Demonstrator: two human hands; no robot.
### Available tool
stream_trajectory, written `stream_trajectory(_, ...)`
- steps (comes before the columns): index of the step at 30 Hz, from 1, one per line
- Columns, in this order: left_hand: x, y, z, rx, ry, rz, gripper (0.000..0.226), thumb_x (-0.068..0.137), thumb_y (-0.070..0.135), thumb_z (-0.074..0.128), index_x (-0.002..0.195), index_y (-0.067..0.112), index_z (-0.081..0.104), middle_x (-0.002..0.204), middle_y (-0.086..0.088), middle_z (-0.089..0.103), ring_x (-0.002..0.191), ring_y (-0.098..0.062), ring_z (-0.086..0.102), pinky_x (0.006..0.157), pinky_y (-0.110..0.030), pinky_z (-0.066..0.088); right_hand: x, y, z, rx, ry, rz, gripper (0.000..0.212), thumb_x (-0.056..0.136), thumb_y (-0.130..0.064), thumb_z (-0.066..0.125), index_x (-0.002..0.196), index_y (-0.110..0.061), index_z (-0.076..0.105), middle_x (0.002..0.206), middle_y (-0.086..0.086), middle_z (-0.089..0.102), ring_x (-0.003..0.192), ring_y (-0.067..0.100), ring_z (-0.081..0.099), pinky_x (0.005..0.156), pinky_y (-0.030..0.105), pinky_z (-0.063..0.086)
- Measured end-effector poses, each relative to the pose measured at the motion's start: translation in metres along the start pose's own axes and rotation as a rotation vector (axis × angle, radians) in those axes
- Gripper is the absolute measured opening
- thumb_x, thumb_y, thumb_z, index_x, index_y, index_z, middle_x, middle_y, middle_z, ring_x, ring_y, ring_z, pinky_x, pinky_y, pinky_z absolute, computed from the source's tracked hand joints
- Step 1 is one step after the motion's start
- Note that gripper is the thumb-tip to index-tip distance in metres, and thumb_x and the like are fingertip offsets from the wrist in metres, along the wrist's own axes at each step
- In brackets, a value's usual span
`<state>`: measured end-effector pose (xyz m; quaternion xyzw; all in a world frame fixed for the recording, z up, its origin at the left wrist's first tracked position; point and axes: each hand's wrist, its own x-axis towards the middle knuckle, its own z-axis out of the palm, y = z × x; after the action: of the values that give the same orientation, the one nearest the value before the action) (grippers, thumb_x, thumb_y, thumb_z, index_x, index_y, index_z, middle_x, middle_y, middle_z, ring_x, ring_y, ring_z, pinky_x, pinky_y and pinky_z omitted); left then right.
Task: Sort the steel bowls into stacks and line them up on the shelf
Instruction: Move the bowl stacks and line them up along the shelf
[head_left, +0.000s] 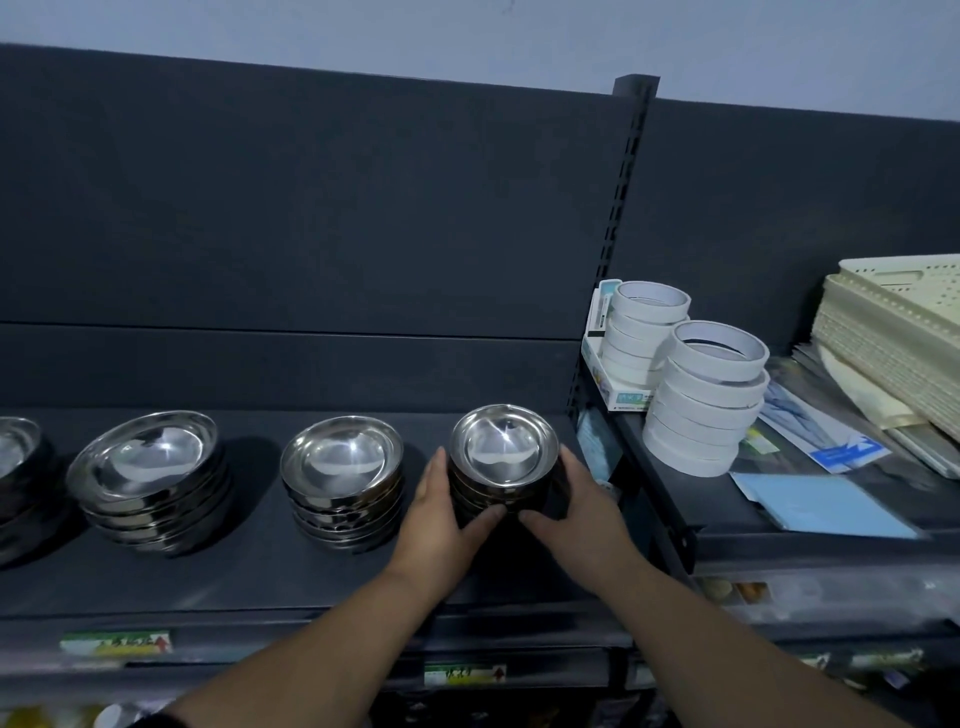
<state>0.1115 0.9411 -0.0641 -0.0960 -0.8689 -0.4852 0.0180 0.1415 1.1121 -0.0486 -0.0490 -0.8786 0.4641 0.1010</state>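
Several stacks of steel bowls stand in a row on the dark shelf. The rightmost, smallest stack is held from both sides: my left hand cups its left side and my right hand cups its right, thumbs meeting at its front base. To its left stands a medium stack, then a wider stack, and a further stack is cut off at the left edge.
A slotted upright divides the shelf from the neighbouring bay. There, two piles of white tape rolls stand close to the right, with blue paper and cream perforated trays beyond. Price labels line the shelf's front edge.
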Motion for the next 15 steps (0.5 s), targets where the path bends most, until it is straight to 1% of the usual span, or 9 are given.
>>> stream_trajectory(2,0.003,0.003,-0.002,0.000,0.005,0.009,0.100,0.079,0.042,0.072,0.152,0.017,0.009,0.159,0.000,0.021,0.144,-0.013,0.023,0.118,-0.028,0.022,-0.001,0.000,-0.001,-0.002,-0.007,-0.005,0.089,0.074,-0.017,0.079,0.148,-0.029,0.030,0.138,-0.012,0.051,0.131,0.005,0.043,0.103,0.017,0.032)
stream_trajectory(5,0.004,0.008,-0.005,0.001,0.008,0.027,0.096,0.080,0.040,0.072,0.152,0.016,0.012,0.158,-0.001,0.023,0.144,-0.014,0.025,0.117,-0.025,0.021,-0.002,-0.001,-0.002,-0.001,-0.008,-0.025,0.085,0.073,-0.018,0.079,0.144,-0.032,0.035,0.135,-0.013,0.053,0.128,0.004,0.046,0.100,0.014,0.032)
stream_trajectory(8,0.003,0.011,-0.006,-0.014,0.001,0.032,0.092,0.081,0.038,0.072,0.152,0.016,0.016,0.155,-0.002,0.028,0.141,-0.016,0.032,0.117,-0.034,0.028,-0.002,-0.002,-0.003,0.019,-0.007,-0.024,0.081,0.073,-0.016,0.079,0.140,-0.036,0.039,0.130,-0.015,0.056,0.124,0.002,0.049,0.098,0.013,0.034)
stream_trajectory(10,0.002,0.013,-0.007,-0.016,-0.006,0.031,0.092,0.082,0.037,0.071,0.152,0.016,0.016,0.155,-0.003,0.030,0.140,-0.016,0.033,0.116,-0.037,0.030,-0.003,-0.001,-0.004,0.026,-0.015,-0.021,0.081,0.072,-0.016,0.079,0.140,-0.036,0.039,0.130,-0.013,0.058,0.122,0.003,0.050,0.101,0.017,0.037)
stream_trajectory(14,0.003,0.012,-0.007,-0.006,-0.013,0.034,0.093,0.082,0.037,0.071,0.152,0.016,0.014,0.156,-0.004,0.028,0.141,-0.017,0.032,0.116,-0.035,0.029,-0.003,-0.002,-0.003,0.013,-0.027,-0.002,0.084,0.072,-0.016,0.080,0.142,-0.033,0.038,0.133,-0.011,0.057,0.124,0.005,0.050,0.109,0.029,0.040)
stream_trajectory(15,0.004,0.012,-0.008,-0.012,-0.016,0.032,0.094,0.082,0.036,0.071,0.153,0.016,0.012,0.156,-0.004,0.027,0.141,-0.017,0.032,0.116,-0.035,0.030,-0.004,-0.002,-0.002,0.010,-0.026,0.008,0.085,0.071,-0.017,0.080,0.143,-0.031,0.037,0.134,-0.011,0.056,0.125,0.005,0.049,0.109,0.029,0.040)
